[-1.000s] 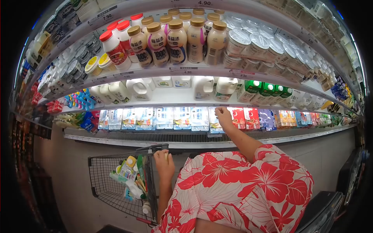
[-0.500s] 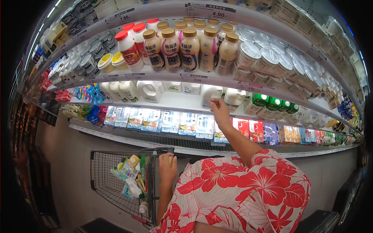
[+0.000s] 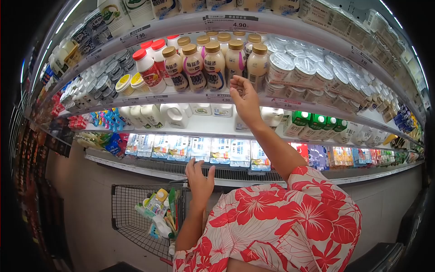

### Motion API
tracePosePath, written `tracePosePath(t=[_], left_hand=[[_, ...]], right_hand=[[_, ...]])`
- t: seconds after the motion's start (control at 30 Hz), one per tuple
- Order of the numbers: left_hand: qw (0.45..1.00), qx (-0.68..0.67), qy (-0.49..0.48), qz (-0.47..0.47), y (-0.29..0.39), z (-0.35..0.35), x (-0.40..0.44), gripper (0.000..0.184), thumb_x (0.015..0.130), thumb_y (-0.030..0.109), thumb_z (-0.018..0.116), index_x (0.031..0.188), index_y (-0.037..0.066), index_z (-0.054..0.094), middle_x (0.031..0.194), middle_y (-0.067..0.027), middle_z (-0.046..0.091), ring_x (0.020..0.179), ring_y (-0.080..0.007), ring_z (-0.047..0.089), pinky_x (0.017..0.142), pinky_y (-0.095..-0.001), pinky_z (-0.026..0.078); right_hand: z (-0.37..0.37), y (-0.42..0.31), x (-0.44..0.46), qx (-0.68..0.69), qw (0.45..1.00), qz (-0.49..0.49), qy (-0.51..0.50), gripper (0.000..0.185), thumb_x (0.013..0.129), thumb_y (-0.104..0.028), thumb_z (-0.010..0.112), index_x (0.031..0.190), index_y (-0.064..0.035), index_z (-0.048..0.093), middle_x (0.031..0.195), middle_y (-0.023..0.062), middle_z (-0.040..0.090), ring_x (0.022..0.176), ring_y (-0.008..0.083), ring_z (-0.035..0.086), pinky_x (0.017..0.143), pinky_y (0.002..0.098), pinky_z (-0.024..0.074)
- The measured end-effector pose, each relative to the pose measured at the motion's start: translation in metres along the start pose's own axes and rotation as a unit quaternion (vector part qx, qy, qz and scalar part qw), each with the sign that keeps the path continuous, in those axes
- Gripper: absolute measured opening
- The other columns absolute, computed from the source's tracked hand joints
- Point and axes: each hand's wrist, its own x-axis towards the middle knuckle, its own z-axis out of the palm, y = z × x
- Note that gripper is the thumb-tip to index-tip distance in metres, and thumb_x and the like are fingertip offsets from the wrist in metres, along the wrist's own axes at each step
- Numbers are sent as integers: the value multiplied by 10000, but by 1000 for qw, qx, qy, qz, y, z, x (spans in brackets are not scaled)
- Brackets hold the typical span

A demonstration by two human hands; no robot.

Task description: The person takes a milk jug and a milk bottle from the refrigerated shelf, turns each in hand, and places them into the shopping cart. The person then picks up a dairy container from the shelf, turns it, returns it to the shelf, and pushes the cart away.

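My right hand (image 3: 245,100) is raised to the middle shelf, just in front of a gold-capped yogurt drink bottle (image 3: 235,61). Its fingers are slightly bent and hold nothing; whether a fingertip touches the bottle I cannot tell. Beside that stands another gold-capped bottle (image 3: 257,65), and more in the row to the left bear large printed labels. Lower down, my left hand (image 3: 200,181) hovers above the end of the shopping cart (image 3: 131,217), fingers spread and empty. Inside the cart lie a white bottle (image 3: 161,225), a yellow-capped pack (image 3: 161,195) and other groceries.
Red-capped bottles (image 3: 149,71) and yellow-lidded tubs (image 3: 123,83) stand left on the same shelf, stacked clear-lidded cups (image 3: 304,68) right. Below are white milk jugs (image 3: 174,116), green cartons (image 3: 299,121) and blue-white packs (image 3: 220,148). A shelf edge (image 3: 181,98) runs under the bottles.
My right hand has risen from the white jugs on the lower shelf to the gold-capped bottles. The left hand has come off the cart handle, moved up and spread its fingers.
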Motion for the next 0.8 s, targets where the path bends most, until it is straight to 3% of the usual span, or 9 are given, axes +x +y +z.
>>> tracePosePath(t=[0.17,0.3,0.37,0.43,0.5,0.57,0.63,0.7,0.8], left_hand=[[995,-51,17,80,52,-33,107,380,854,137,625,1173,-35,510,1263,-224,473,1193,-375,430,997,-450,351],[994,-93,4,62,47,-17,99,282,852,91,607,1111,-13,564,1177,-183,570,1109,-342,527,970,-423,388],[993,-105,-47,28,21,8,70,241,856,104,610,1060,-22,587,1103,-180,604,1058,-329,559,930,-403,415],[982,-142,-107,-64,-1,30,34,203,864,120,607,1002,-30,606,1013,-171,632,983,-316,592,884,-382,441],[980,-119,-140,-74,-21,51,-1,186,862,141,608,971,-10,617,946,-154,643,924,-319,608,841,-380,456],[985,9,-155,69,-9,51,-11,174,845,150,621,947,9,621,933,-136,642,902,-325,605,813,-402,462],[982,1,-172,76,-13,60,-18,174,836,154,633,946,20,629,927,-139,644,894,-325,608,808,-394,467],[979,-4,-185,81,-17,71,-23,175,826,158,646,946,31,637,921,-142,646,886,-326,612,803,-387,471],[969,-122,-212,-21,-31,79,-32,183,842,155,627,955,11,630,933,-153,650,908,-319,623,803,-390,477]], right_hand=[[5,-7,16,-30,997,-58,50,405,856,-62,587,1231,53,486,1114,156,588,1003,206,593,858,308,486],[-19,-6,-37,-24,999,-22,-11,378,830,-57,595,1182,55,517,1066,179,600,973,235,610,836,321,502],[-40,13,-73,-72,996,29,-32,349,830,-67,592,1157,42,536,1047,169,609,954,234,616,824,320,503],[-68,49,-110,-142,984,106,-35,327,835,-88,592,1138,31,554,1035,156,624,924,229,628,804,319,507],[-97,78,-149,-186,960,207,-9,303,835,-100,593,1108,30,575,985,138,649,882,212,638,781,314,509],[-124,109,-176,-231,936,265,34,287,829,-130,599,1079,13,598,928,123,666,856,204,641,771,310,508],[-146,134,-191,-261,911,311,74,284,826,-159,598,1067,-10,613,893,106,667,839,196,638,766,309,503],[-160,169,-195,-196,913,343,104,289,823,-164,598,1068,-11,615,899,102,660,821,190,636,747,318,497],[-152,162,-175,-124,922,350,112,304,843,-159,597,1093,14,590,921,103,648,825,169,622,735,303,503]])
